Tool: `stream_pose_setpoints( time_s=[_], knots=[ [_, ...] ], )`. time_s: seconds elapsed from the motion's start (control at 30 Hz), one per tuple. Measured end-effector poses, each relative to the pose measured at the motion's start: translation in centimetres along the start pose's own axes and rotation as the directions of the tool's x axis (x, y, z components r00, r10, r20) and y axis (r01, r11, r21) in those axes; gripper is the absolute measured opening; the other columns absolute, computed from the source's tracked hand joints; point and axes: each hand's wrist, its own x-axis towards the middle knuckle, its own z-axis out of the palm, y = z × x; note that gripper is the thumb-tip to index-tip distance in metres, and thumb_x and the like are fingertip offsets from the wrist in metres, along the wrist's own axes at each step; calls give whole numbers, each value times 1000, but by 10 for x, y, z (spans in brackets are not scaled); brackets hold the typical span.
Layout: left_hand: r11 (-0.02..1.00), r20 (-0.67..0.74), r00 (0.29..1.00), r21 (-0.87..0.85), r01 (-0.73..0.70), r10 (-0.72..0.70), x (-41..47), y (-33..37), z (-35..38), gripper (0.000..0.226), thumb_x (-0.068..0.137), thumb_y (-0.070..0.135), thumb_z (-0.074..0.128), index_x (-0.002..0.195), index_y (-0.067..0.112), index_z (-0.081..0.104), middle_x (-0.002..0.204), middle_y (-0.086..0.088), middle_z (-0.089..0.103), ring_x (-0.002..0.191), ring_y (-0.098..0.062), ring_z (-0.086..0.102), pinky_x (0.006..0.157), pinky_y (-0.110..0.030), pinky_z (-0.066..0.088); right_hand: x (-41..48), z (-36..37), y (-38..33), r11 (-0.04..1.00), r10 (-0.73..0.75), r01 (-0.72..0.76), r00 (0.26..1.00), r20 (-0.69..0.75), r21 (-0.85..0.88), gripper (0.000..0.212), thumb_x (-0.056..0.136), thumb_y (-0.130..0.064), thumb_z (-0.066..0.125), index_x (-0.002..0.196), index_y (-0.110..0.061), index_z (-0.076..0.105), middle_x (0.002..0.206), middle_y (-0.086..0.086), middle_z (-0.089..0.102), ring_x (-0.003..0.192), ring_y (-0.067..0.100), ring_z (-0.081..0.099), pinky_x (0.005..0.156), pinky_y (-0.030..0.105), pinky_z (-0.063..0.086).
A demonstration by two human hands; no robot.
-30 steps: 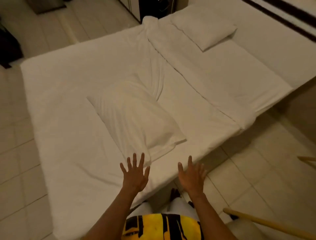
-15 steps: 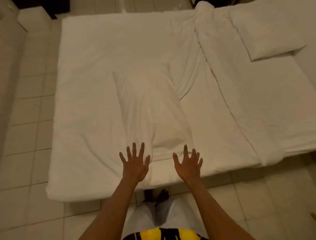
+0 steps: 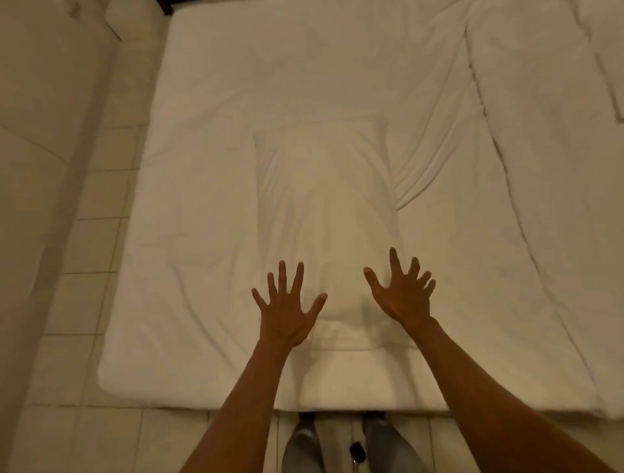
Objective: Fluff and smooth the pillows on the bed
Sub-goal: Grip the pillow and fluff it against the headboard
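The bed [image 3: 209,209] is lying broad beneath, the pillow [image 3: 324,216] is running lengthwise straight away from the person, and the left hand [image 3: 287,310] and right hand [image 3: 401,297] are hovering fingers-splayed, empty, flanking its near end evenly.

Pale square floor tiles [image 3: 98,304] with dark grout left of and below the mattress; warm dim light; dark furniture edge [image 3: 167,2] at top.

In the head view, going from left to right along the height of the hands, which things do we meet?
Beige tiled floor → white mattress → left hand → white rumpled pillow → right hand → second white mattress.
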Motion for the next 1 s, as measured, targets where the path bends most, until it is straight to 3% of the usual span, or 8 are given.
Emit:
stream_pose_setpoints(
  time_s=[0.3,0.4,0.5,0.63,1.0],
  knots=[
    [975,-180,972,-189,116,-151,164,-12,25,83,89,77,32,157,44,-1,167,-3,-11,153,-32,-7,119,-63,-3,153,23,-34,980,-141,151,987,-80,133,94,86,-82,39,159,-41,-3,167,17,-4,151,50,0,123,60,2],
    [976,-216,969,-207,71,-117,221,-19,46,86,86,81,32,156,45,-3,167,-2,-13,153,-32,-9,119,-63,-3,202,52,-50,972,-175,193,975,-138,133,97,82,-86,39,157,-45,-8,167,19,-7,150,53,-2,122,62,3],
    [995,-399,914,-90,32,-66,252,-20,95,86,89,80,28,158,40,-3,168,-3,-9,154,-33,-5,119,-65,3,236,102,-45,973,-189,220,931,-314,66,98,82,-88,36,158,-43,-7,167,22,-6,149,55,3,121,65,9],
    [997,-587,806,-18,77,-73,277,-28,148,82,92,72,25,160,31,5,168,-9,1,154,-34,0,118,-63,9,262,150,-30,966,-220,260,811,-542,-3,93,86,-86,27,161,-35,6,168,19,2,151,47,12,120,61,18],
    [999,-598,800,-15,51,-50,285,-34,147,80,92,69,27,159,29,16,166,-13,10,153,-36,6,117,-63,13,266,152,-34,969,-206,246,789,-578,-8,86,90,-80,25,161,-32,13,167,16,11,151,41,18,119,59,22]
  ],
)
